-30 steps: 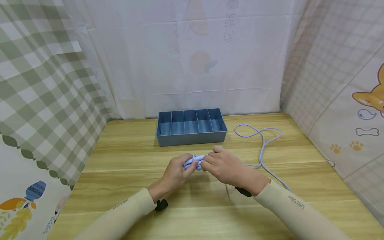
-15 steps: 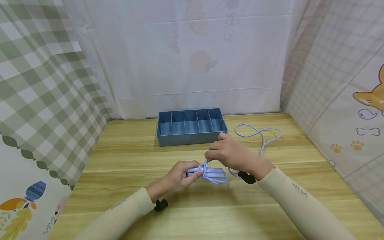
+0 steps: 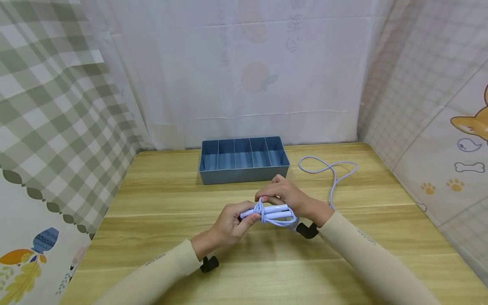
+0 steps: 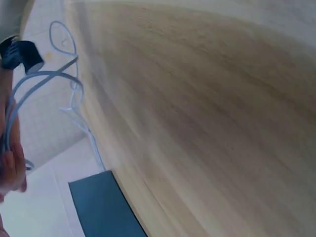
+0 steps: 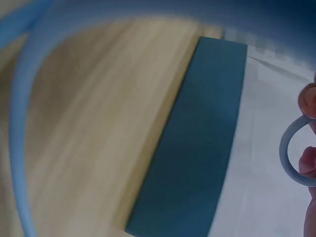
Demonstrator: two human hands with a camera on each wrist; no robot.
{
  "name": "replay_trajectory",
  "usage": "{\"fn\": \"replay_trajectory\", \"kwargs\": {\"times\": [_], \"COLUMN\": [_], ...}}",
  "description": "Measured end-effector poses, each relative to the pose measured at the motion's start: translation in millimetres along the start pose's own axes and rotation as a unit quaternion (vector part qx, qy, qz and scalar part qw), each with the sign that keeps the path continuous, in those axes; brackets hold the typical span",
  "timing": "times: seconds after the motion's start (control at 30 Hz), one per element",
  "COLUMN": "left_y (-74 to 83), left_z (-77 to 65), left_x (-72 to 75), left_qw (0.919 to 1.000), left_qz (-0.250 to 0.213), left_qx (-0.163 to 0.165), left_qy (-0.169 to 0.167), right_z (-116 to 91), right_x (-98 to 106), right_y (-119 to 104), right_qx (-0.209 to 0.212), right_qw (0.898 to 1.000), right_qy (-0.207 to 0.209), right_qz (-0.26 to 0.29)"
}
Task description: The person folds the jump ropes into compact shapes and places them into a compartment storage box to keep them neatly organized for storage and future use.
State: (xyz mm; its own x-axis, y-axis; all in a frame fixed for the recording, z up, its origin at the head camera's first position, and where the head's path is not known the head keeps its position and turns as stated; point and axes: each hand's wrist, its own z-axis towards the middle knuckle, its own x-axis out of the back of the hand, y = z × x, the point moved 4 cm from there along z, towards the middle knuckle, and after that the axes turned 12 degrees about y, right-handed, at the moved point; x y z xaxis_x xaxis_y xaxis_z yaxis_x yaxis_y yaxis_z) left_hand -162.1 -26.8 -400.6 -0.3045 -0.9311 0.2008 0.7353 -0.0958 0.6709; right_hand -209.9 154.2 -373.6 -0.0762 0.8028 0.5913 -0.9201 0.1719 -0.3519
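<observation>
A lavender jump rope (image 3: 280, 214) has its two handles side by side, with cord wound round them and a loop hanging past their right ends. My left hand (image 3: 230, 222) grips the bundle at its left end, thumb in front. At the wrap, my right hand (image 3: 289, 197) pinches a strand of cord with its fingertips. A small ring of that cord (image 5: 285, 148) shows by the right hand's fingers in the right wrist view. The left wrist view catches the right hand's fingers (image 4: 14, 165) at its left edge, beside hanging cord (image 4: 54, 74).
A blue-grey organizer box (image 3: 245, 174) with several narrow compartments stands at the back middle of the wooden table (image 3: 167, 186). More of the rope's cord (image 3: 333, 180) lies looped on the right. Black camera mounts (image 3: 209, 264) sit under the wrists. Curtains enclose the back and sides.
My right hand lifted off the handles, drawing cord upward, then came back in close to the wrap. The left hand kept its grip. The strand toward the front right no longer shows there.
</observation>
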Motion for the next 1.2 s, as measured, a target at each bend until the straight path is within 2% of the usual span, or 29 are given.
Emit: {"fn": "replay_trajectory", "kwargs": {"times": [0.1,0.17,0.33,0.43,0.57,0.63,0.73,0.87,0.93,1.1,1.2], "left_y": [0.9,1.0,-2.1,-3.9,-5.1,-6.1,-8.4,-11.8,-14.3,-21.5,-24.6], "left_z": [2.0,3.2,6.7,8.2,9.6,10.0,10.0,8.5,7.9,5.1,4.2], "left_x": [0.2,0.9,5.3,9.6,16.9,20.3,25.3,29.2,29.6,31.7,35.0], "left_qw": [0.9994,0.9981,0.9894,0.9832,0.9741,0.9689,0.9597,0.9539,0.9535,0.9466,0.9396], "left_qz": [-0.011,-0.013,0.041,0.073,0.116,0.142,0.175,0.195,0.203,0.245,0.272], "left_qx": [0.005,-0.004,-0.035,-0.038,-0.034,-0.034,-0.036,-0.048,-0.047,-0.036,-0.025], "left_qy": [0.033,0.06,0.135,0.163,0.191,0.2,0.217,0.223,0.218,0.206,0.206], "right_z": [-6,-8,-13,-14,-11,-10,-11,-12,-11,-9,-9], "right_x": [-8,-15,-26,-31,-38,-40,-42,-43,-43,-43,-43], "right_y": [2,1,-6,-11,-18,-23,-30,-39,-41,-48,-55], "right_qx": [-0.032,-0.042,-0.094,-0.115,-0.079,-0.043,0.008,0.055,0.063,0.059,0.056], "right_qw": [0.998,0.998,0.993,0.989,0.98,0.971,0.958,0.949,0.944,0.931,0.929], "right_qy": [0.026,0.036,0.055,0.052,0.023,0.013,0.013,0.025,0.021,-0.036,-0.074], "right_qz": [0.039,0.031,-0.041,-0.083,-0.18,-0.234,-0.287,-0.309,-0.323,-0.358,-0.359]}}
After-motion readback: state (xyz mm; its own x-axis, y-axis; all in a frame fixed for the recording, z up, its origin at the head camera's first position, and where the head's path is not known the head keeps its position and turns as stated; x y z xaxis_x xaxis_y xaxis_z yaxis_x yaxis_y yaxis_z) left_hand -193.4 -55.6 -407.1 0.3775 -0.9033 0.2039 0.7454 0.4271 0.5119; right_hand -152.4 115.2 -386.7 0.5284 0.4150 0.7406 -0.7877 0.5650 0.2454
